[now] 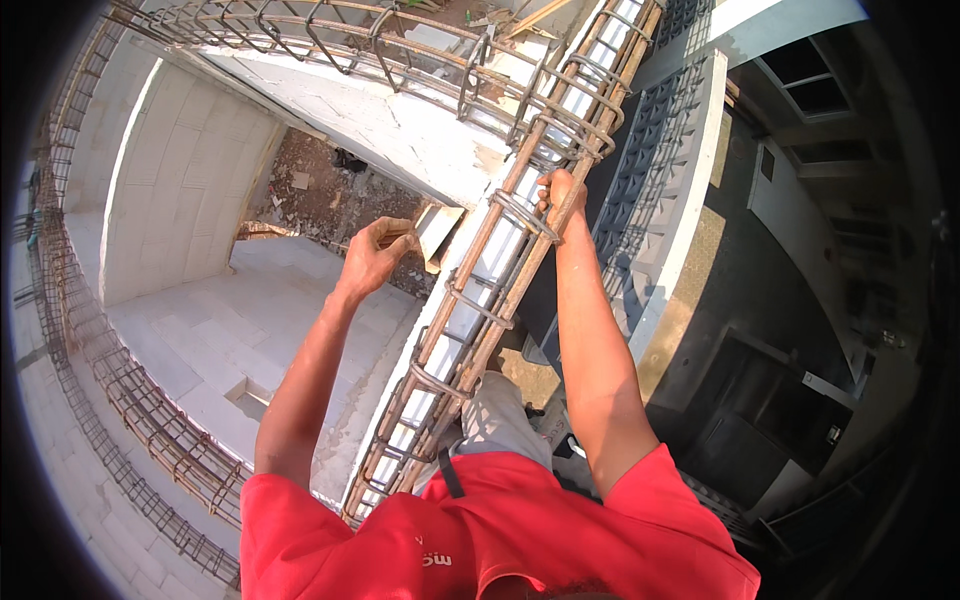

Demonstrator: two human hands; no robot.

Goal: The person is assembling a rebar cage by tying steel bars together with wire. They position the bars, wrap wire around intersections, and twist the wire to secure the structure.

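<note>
Closest in, a red shirt [500, 540] fills the bottom edge, and both bare forearms reach up and away from it over a long rusty rebar cage [480, 310] that lies along the top of a white block wall [420, 140]. The cage runs from just in front of the person's grey-trousered knee [495, 410] up toward the far corner, its long bars looped by square ties at intervals. The right hand [560, 200] is clamped on the outer side of the cage, fingers curled round a bar right beside one tie [520, 212], apparently steadying that stretch so it cannot roll off the narrow wall top. The left hand [378, 252] hovers just beside the cage on the inner side, not touching it, fingers bunched narrow and pinching something small and thin; what it is cannot be made out, perhaps wire. Below it sits a pale concrete floor [230, 320] with rubble beyond. Further off, a second cage [330, 40] crosses along the far wall and meets this one at the corner, and another curves down the left edge [120, 380]. To the right, a steep drop to a dark yard [760, 330].
</note>
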